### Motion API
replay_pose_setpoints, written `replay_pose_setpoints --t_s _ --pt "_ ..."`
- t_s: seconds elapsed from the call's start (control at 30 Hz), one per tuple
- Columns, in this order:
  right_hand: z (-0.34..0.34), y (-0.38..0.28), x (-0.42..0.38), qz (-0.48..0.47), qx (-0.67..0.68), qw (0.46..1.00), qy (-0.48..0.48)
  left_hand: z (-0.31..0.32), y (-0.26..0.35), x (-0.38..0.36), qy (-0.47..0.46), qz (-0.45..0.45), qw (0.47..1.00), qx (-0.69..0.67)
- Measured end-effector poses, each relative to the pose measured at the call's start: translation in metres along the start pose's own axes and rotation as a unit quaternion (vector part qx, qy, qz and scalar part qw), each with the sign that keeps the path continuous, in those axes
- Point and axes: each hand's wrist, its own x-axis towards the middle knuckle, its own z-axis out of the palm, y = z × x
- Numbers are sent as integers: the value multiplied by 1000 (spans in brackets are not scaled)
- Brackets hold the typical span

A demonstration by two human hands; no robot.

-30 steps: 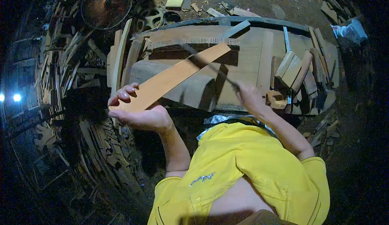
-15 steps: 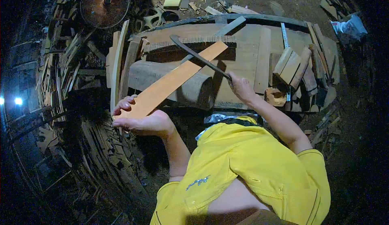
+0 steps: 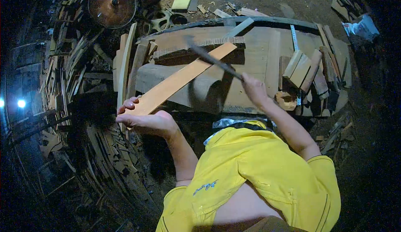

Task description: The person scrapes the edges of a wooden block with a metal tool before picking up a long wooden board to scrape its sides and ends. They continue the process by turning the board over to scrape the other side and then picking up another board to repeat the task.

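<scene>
Workbench (image 3: 250, 65) spans the far side; rounded timber block (image 3: 144, 73) on it. Thin pale plank (image 3: 171, 83) slants above block; contact unclear. Probably light, stiff, apt to split along grain; best held by long edges near the end, clear of blade. Curved blade tool (image 3: 227, 68), blurred, crosses plank's upper part. Hands apart: left hand (image 3: 152, 124) grips plank's near end, right hand (image 3: 255, 91) closed round tool's near end.

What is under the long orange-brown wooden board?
A rounded grey wooden block and, near the far end, a dark rough-edged wooden piece show around the orange-brown wooden board. What lies directly beneath is covered.
</scene>
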Motion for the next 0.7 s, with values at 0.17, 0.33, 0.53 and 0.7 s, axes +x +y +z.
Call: replay_pose_setpoints --t_s 0.17,0.33,0.53,0.7 --pt "17 54 20 96 19 995 -18 -4 -6 8 -22 -4 1000 -6" --pt "-14 28 -8 59 68 996 -5 -3 9 -2 -118 -20 993 -6" --pt "-117 -59 -39 -13 164 984 -65 -8 10 -2 -417 139 892 -107" --pt "-130 -65 -49 -178 185 966 0 -17 15 -8 -377 113 917 -70"
